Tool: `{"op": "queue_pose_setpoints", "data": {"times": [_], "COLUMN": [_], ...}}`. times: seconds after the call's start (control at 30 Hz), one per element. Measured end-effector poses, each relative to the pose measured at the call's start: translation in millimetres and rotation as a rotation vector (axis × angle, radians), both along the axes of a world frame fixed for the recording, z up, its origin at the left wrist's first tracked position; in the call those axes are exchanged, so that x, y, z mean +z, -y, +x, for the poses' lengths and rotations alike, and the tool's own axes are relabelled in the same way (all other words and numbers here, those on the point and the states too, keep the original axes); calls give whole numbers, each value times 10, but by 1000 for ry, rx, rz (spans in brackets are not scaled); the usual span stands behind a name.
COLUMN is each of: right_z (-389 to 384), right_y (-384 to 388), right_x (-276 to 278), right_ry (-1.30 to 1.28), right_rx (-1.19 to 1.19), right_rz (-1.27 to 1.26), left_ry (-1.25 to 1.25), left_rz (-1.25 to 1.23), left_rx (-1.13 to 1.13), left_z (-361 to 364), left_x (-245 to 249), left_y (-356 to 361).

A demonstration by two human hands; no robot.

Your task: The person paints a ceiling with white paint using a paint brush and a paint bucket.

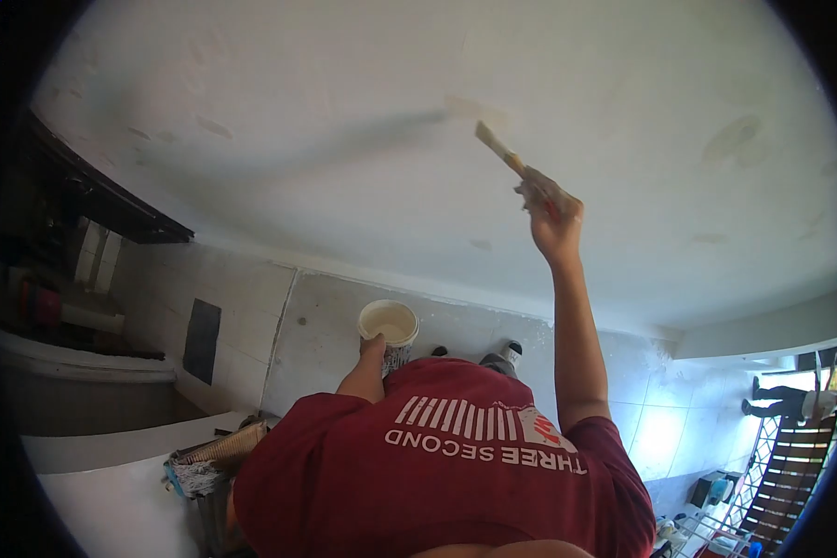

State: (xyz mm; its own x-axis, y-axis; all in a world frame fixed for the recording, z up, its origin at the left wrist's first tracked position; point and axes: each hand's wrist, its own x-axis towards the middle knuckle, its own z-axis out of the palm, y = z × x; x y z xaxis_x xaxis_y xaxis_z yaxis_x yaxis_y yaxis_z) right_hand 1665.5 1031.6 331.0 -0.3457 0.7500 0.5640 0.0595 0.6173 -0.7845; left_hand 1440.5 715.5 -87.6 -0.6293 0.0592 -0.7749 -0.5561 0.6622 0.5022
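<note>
My right hand (551, 206) is raised on an outstretched arm, its fingers wrapped around the handle of a flat paintbrush (498, 148). The brush tip points up and left, close to a damp-looking cream patch (474, 112) on the white wall (363, 74). Low in front of my body, my left hand (373, 346) grips the rim of a white bucket (411, 327). Pale, cream-coloured paint (389, 325) shows inside it, and dark marks cover the bucket's side. Pale smears mark the fingers of my right hand.
Faint beige patches (730, 139) dot the wall. Grey tiled floor (321, 316) runs below it, with a dark rectangle (202, 341) at left. A woven basket-like item (221, 451) lies behind my left side. Far right are another person (781, 405) and a slatted wooden piece (786, 479).
</note>
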Motion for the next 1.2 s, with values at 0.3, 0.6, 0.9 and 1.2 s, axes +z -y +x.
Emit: {"op": "queue_pose_setpoints", "data": {"times": [0.3,0.6,0.9,1.2], "right_z": [-401,-167,-554,-214], "right_y": [-450,126,-141,215], "right_x": [1,-374,-72,-134], "right_ry": [-128,-241,-100,-88], "right_rx": [121,-9,-104,-89], "right_rz": [105,199,230,148], "left_ry": [-40,21,30,172], "left_rz": [-49,-62,15,84], "left_rx": [-34,18,24,101], "left_z": [-99,-36,23,106], "left_x": [-468,-403,-218,-74], "left_y": [150,129,-36,-137]}}
